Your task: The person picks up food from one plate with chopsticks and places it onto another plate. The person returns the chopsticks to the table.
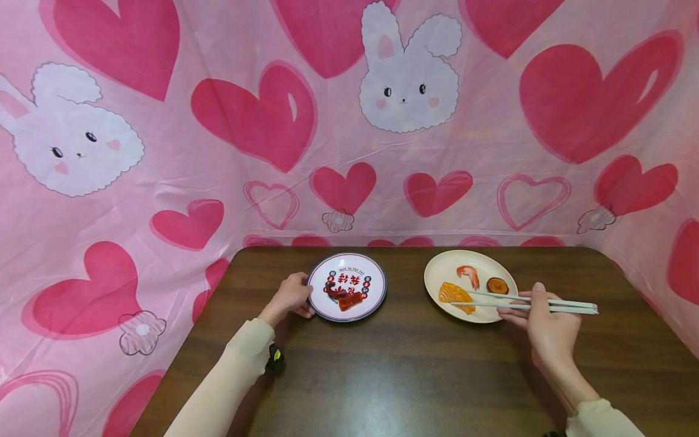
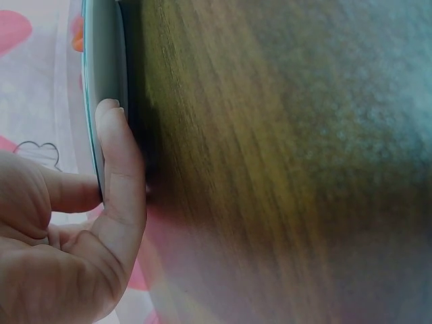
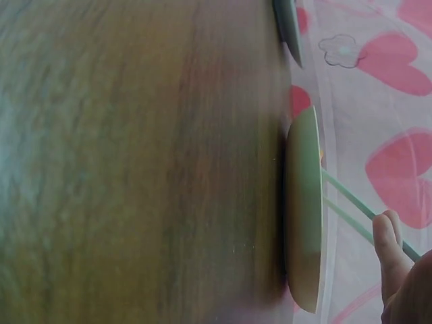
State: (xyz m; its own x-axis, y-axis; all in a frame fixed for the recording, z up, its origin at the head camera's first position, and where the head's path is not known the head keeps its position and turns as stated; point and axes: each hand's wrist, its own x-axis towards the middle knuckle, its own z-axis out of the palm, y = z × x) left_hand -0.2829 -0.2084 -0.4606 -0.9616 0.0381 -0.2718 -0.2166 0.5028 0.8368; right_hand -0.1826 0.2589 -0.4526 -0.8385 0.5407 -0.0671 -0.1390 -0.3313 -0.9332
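Observation:
My left hand point(image 1: 292, 295) pinches the left rim of a white plate with a dark border point(image 1: 377, 267); in the left wrist view the thumb is at the rim and a finger point(image 2: 121, 155) lies along its underside. Printed characters and reddish-brown food pieces point(image 1: 351, 301) show on that plate. My right hand point(image 1: 548, 328) holds pale green chopsticks point(image 1: 568, 306) over a cream plate point(image 1: 437, 267). The chopstick tips are apart at an orange, white-striped salmon slice point(image 1: 454, 295); whether they grip it I cannot tell. A shrimp point(image 1: 468, 277) and a round brown piece point(image 1: 497, 286) lie beside it.
Both plates stand near the far edge of a brown wooden table point(image 1: 360, 376). A pink curtain with hearts and rabbits point(image 1: 338, 139) hangs behind and at both sides. The left wrist wears a black band point(image 1: 275, 357) below a cream sleeve.

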